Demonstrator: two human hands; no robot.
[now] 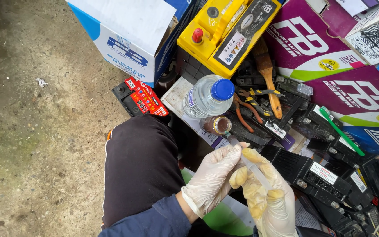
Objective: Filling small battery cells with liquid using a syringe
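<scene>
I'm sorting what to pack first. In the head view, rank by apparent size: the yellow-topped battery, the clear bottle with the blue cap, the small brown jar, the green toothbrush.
1. Yellow-topped battery
2. Clear bottle with blue cap
3. Green toothbrush: long but thin
4. Small brown jar

The last two are close; the jar is shorter and wider.

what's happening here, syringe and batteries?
A person in pale gloves holds a clear syringe in both hands, left hand and right hand, its tip at the mouth of a small open jar. A blue-capped clear bottle, pliers and a wooden-handled brush lie on the black batteries around.
</scene>
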